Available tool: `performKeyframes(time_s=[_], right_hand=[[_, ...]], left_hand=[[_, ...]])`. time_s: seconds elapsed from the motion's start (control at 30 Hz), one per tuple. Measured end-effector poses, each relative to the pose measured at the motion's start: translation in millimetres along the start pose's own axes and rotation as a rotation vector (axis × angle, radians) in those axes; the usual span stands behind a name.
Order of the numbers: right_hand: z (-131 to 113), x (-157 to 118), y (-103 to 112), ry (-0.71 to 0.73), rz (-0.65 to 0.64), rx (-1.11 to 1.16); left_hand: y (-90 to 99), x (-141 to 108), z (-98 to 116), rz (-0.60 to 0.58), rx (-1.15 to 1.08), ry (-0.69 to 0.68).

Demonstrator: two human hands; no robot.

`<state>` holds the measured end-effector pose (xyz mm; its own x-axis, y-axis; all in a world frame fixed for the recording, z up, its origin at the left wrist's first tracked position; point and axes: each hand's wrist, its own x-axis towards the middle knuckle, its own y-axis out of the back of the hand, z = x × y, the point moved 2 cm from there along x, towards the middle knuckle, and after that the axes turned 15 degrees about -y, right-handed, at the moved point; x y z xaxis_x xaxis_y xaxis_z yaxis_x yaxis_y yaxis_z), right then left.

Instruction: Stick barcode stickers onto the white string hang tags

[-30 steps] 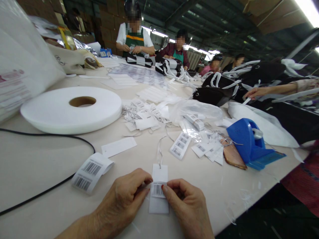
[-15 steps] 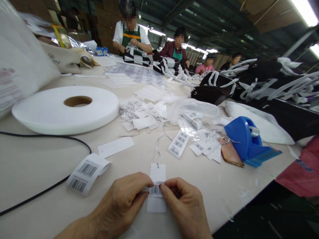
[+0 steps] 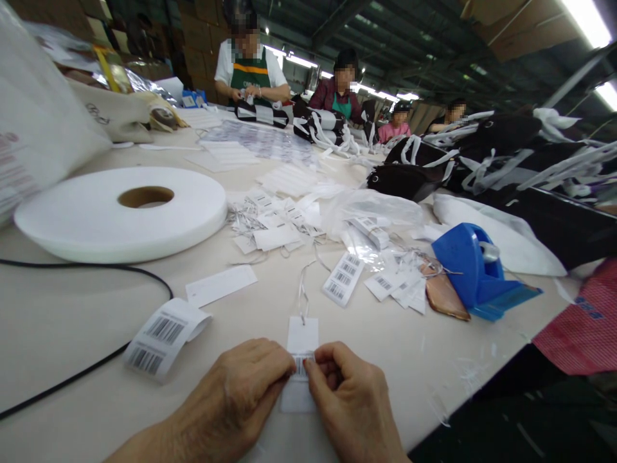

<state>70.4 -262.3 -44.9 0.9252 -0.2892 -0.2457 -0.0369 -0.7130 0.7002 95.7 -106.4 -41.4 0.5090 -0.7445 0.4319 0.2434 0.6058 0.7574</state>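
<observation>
A white hang tag (image 3: 303, 333) with a thin string loop lies flat on the table in front of me. Across its middle is a small barcode sticker (image 3: 299, 367). My left hand (image 3: 241, 392) is closed, thumb and forefinger pinching the sticker's left edge. From the other side my right hand (image 3: 354, 399) pinches the right edge, its remaining fingers curled in. Fingertips cover both ends of the sticker. To the left, a curled strip of barcode stickers (image 3: 161, 341) rests on the table beside a blank white card (image 3: 222, 285).
A big white tape roll (image 3: 62, 218) lies at left, a black cord (image 3: 96, 360) in front of it. Strung tags (image 3: 277, 236), another sticker sheet (image 3: 343, 278), a phone (image 3: 446, 296) and a blue tape dispenser (image 3: 463, 263) lie beyond my hands. Co-workers (image 3: 253, 74) handle black bundles across the table.
Both hands stay at the tag; their fingers have shifted slightly over the sticker, the left covering more of it. The view has moved a little. Across the table, a co-worker's hands have moved.
</observation>
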Motion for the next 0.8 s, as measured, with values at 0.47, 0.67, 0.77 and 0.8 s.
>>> performKeyframes(time_s=[0.47, 0.67, 0.77, 0.8], right_hand=[[5.1, -19.1, 1.9, 0.833, 0.341, -0.274], [13.1, -18.9, 0.6, 0.769, 0.44, -0.451], [13.5, -19.9, -8.1, 0.822, 0.468, -0.406], [14.0, -20.2, -9.8, 0.827, 0.477, -0.38]], left_hand=[[-2.3, -1.1, -0.9, -0.01, -0.094, 0.103], [0.6, 0.2, 0.9, -0.009, -0.096, 0.16], [-0.4, -1.0, 0.4, -0.022, -0.104, 0.189], [-0.4, -1.3, 0.4, -0.02, -0.101, 0.191]])
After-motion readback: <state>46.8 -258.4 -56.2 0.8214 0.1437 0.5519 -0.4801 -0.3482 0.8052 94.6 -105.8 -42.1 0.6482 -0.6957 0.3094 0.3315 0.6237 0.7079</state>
